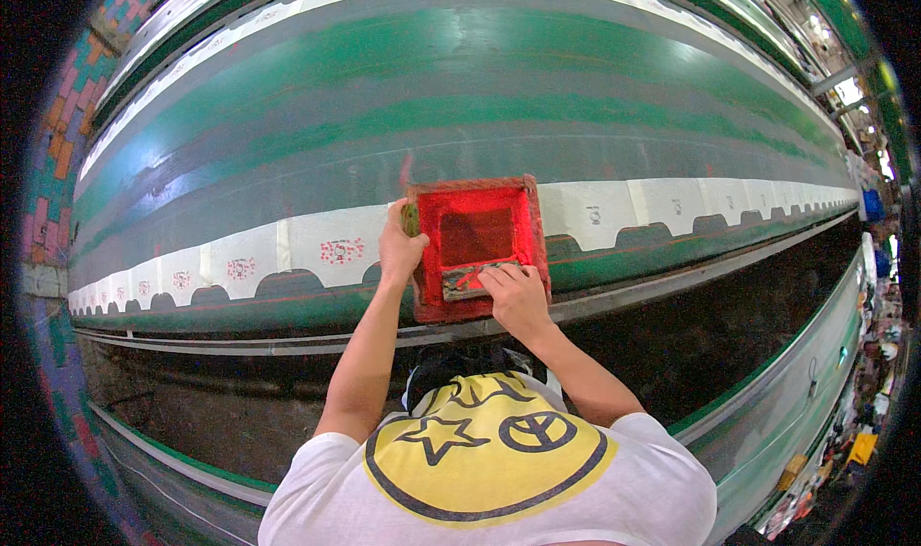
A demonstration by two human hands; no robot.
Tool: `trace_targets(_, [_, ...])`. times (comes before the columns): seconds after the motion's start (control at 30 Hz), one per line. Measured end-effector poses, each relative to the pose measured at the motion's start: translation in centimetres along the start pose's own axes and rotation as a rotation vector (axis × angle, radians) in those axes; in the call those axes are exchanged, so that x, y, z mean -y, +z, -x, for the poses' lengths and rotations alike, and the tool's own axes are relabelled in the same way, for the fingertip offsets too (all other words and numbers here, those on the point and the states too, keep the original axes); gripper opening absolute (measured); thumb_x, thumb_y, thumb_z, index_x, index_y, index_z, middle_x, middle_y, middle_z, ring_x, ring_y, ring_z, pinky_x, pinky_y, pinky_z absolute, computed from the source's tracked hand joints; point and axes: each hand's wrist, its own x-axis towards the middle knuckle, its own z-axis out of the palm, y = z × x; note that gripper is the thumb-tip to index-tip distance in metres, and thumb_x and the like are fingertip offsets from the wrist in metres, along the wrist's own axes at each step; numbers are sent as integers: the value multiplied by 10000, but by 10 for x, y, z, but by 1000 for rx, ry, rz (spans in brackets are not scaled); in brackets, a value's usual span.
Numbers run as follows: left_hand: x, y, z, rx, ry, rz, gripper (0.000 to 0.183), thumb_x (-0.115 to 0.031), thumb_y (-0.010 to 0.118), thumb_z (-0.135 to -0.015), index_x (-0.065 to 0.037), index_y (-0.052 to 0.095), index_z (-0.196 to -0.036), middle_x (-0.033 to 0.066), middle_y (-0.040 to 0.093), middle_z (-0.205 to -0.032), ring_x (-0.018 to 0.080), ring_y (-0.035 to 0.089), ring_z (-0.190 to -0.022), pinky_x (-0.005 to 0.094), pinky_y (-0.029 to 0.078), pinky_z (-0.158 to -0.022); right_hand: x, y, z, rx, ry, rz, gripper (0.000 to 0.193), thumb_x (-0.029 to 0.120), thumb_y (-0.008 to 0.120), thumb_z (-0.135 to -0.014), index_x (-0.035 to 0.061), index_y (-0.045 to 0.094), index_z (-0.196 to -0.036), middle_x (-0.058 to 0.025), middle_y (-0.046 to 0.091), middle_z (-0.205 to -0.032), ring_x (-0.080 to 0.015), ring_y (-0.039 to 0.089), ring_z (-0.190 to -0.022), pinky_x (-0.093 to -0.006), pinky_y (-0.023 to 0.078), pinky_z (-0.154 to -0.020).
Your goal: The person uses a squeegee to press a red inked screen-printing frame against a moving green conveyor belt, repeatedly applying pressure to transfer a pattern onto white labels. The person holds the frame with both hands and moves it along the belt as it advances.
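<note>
A screen-printing frame (533,222), stained red, lies over the row of white fabric pieces (251,255) on the long green table. My left hand (399,249) grips its left edge, thumb on the rim beside a greenish patch. Inside, a dark mesh window (477,236) is bordered in bright red. At the near side of the frame, my right hand (514,295) is closed on a grey, red-smeared squeegee (464,283). Pieces left of the frame bear red and black prints (342,250); those on the right show only small black ones (594,215). Fabric under the frame is hidden.
The green table (460,76) runs across the whole view, with another white fabric row along its far side. A metal rail (240,346) edges the near side, above a dark aisle (230,383). Another green table (767,421) stands at the lower right, clutter beyond it.
</note>
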Motion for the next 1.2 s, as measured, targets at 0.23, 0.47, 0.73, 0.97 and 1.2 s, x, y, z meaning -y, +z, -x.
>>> trace_targets(0.23, [-27,8,10,-77,40,197,756,31,727,-682,-107,548,-1403,140,746,-1119,255,710,-1034,367,546,-934,-23,-32,2,-16,25,-26,264,120,606,-852,93,680,-1104,-21,699,-1135,-222,635,-1057,-435,460,-915])
trace_targets(0.47, [-89,98,22,-65,113,282,759,31,718,-675,-107,543,-1400,118,731,-1110,226,693,-1009,346,540,-917,-106,-83,37,-25,94,68,320,64,629,-827,101,703,-1137,-14,714,-1178,-212,642,-1085,-427,465,-933])
trace_targets(0.73, [-137,195,36,-55,103,156,751,-13,747,-682,-117,535,-1395,147,723,-1165,292,691,-1090,398,526,-962,-198,-100,83,0,152,82,315,64,629,-849,115,701,-1152,-13,716,-1168,-219,638,-1098,-441,453,-967])
trace_targets(0.97, [-138,216,37,-7,-32,150,761,-9,752,-686,-108,520,-1405,174,720,-1177,315,688,-1113,407,525,-973,-226,-95,96,36,133,-4,265,108,608,-881,110,677,-1137,-38,715,-1137,-241,652,-1076,-458,490,-966])
trace_targets(1.2, [-145,216,37,-10,-18,58,764,-7,754,-678,-93,521,-1401,179,721,-1177,328,691,-1103,412,527,-968,-229,-99,92,34,115,-56,250,108,605,-866,73,676,-1103,-66,719,-1119,-252,664,-1059,-424,501,-946])
